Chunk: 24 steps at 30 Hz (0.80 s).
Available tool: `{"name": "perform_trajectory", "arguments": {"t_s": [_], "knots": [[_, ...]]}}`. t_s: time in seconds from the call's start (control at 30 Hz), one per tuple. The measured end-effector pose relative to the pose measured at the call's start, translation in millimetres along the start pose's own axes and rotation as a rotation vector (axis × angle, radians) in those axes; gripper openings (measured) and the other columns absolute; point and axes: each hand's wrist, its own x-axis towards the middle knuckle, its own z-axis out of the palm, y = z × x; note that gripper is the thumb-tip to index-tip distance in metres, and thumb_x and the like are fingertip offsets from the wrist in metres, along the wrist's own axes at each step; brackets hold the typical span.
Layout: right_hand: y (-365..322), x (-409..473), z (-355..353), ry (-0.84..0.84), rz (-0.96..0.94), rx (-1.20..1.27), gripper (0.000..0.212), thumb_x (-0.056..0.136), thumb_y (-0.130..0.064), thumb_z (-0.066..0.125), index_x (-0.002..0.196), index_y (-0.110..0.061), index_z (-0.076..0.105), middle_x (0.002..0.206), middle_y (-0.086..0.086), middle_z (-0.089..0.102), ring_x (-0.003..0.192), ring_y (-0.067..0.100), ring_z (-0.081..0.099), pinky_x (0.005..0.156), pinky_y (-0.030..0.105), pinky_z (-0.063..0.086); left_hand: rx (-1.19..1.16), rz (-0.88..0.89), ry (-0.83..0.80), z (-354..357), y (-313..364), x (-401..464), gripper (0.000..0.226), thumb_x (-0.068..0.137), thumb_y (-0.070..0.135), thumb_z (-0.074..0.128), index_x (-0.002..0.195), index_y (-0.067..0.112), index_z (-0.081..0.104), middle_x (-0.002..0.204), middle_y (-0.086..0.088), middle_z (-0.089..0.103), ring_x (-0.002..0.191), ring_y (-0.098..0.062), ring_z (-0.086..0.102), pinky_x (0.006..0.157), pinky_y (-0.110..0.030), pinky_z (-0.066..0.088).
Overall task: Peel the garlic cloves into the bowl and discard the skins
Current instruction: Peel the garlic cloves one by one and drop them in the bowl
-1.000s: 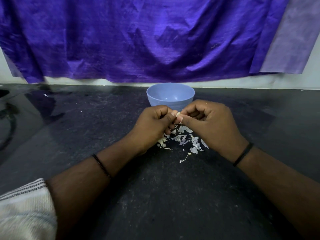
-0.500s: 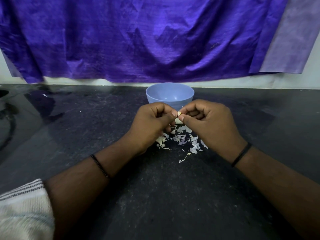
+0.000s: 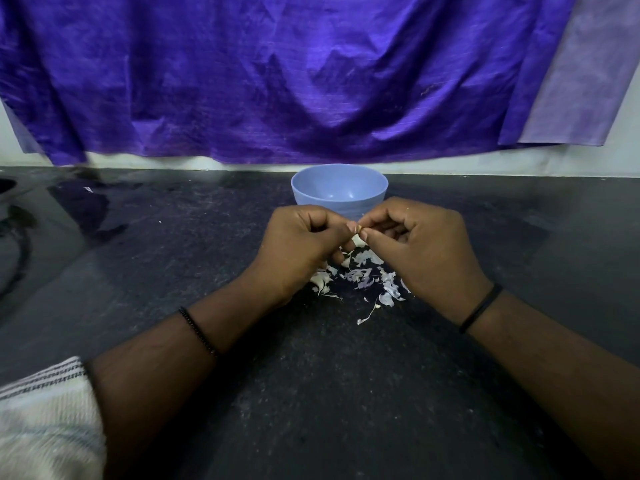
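Between the two hands, just this side of the round pale-blue plastic bowl, a small pale garlic clove is pinched at the fingertips. Only a sliver of it shows, so how much skin remains cannot be told.

Left hand: fingers curled, thumb and forefinger closed on the clove from the left, apparently to steady it.

Right hand: fingers curled, thumb and forefinger pinching the same clove from the right, a grip suited to picking skin away. The two hands meet at the tips, with knuckles apart.

Directly beneath and slightly nearer the person than the hands lies a loose scatter of papery white garlic skins on the dark speckled stone tabletop. Its position suggests the work is held above it so that peelings drop in one place for later clearing.

Beyond the hands, the bowl stands upright within short reach for dropping in peeled cloves. No cloves are visible in the part of its interior that shows.

Behind the bowl, a wrinkled purple cloth hangs on the wall.

Judgement: peeling is in progress; discarding the skins is not yet done.
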Motion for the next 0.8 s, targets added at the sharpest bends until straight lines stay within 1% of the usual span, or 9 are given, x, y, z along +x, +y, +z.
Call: {"name": "perform_trajectory", "arguments": {"t_s": [0.07,0.23,0.4,0.6,0.7,0.8], "knots": [[-0.3,0.0,-0.6,-0.006,-0.019,-0.025,0.005,0.084,-0.011,0.078,0.087,-0.015,0.078,0.066,-0.021,0.064,0.059,-0.003,0.057,0.057,0.006,0.04,-0.001,-0.007,0.002,-0.8,0.1,0.0,0.011,0.09,0.011,0.071,0.08,0.009,0.075,0.073,-0.01,0.074,0.058,-0.017,0.063,0.052,-0.026,0.046],[1.7,0.3,-0.2,-0.01,-0.013,-0.035,0.007,0.084,-0.01,0.078,0.087,-0.016,0.078,0.069,-0.019,0.067,0.063,-0.004,0.061,0.06,0.007,0.044,0.009,-0.012,0.014,0.5,0.7,-0.5,0.012,0.091,0.008,0.069,0.08,0.006,0.074,0.072,-0.009,0.074,0.056,-0.015,0.064,0.05,-0.023,0.046],[3.1,0.2,2.1,0.014,0.008,-0.02,0.005,0.084,-0.013,0.078,0.087,-0.017,0.078,0.073,-0.012,0.072,0.067,0.002,0.066,0.064,0.017,0.053,0.01,-0.012,0.029,2.4,-0.4,-0.7,0.014,0.091,0.005,0.067,0.079,0.007,0.074,0.07,-0.007,0.073,0.055,-0.013,0.064,0.049,-0.022,0.046],[3.7,0.2,2.4,0.008,0.014,-0.041,0.005,0.085,-0.016,0.078,0.088,-0.019,0.078,0.075,-0.01,0.072,0.069,0.006,0.066,0.066,0.024,0.056,0.011,-0.039,0.067,2.9,0.6,-1.4,0.013,0.086,0.0,0.069,0.076,0.006,0.074,0.067,-0.008,0.072,0.054,-0.013,0.063,0.047,-0.022,0.046],[3.5,0.1,4.0,0.011,0.004,-0.041,0.005,0.085,-0.016,0.078,0.089,-0.019,0.078,0.076,-0.01,0.072,0.069,0.007,0.067,0.066,0.021,0.056,-0.001,-0.071,0.099,3.7,1.2,-1.2,0.013,0.084,0.001,0.07,0.074,0.007,0.074,0.066,-0.009,0.072,0.052,-0.013,0.062,0.047,-0.024,0.046],[2.6,0.2,4.3,0.008,0.008,-0.035,0.006,0.084,-0.015,0.079,0.088,-0.02,0.078,0.076,-0.012,0.072,0.07,0.004,0.067,0.066,0.015,0.053,-0.001,-0.101,0.123,3.8,0.1,-0.5,0.014,0.083,0.005,0.072,0.07,0.011,0.074,0.066,-0.014,0.071,0.054,-0.02,0.061,0.054,-0.032,0.05]]}}
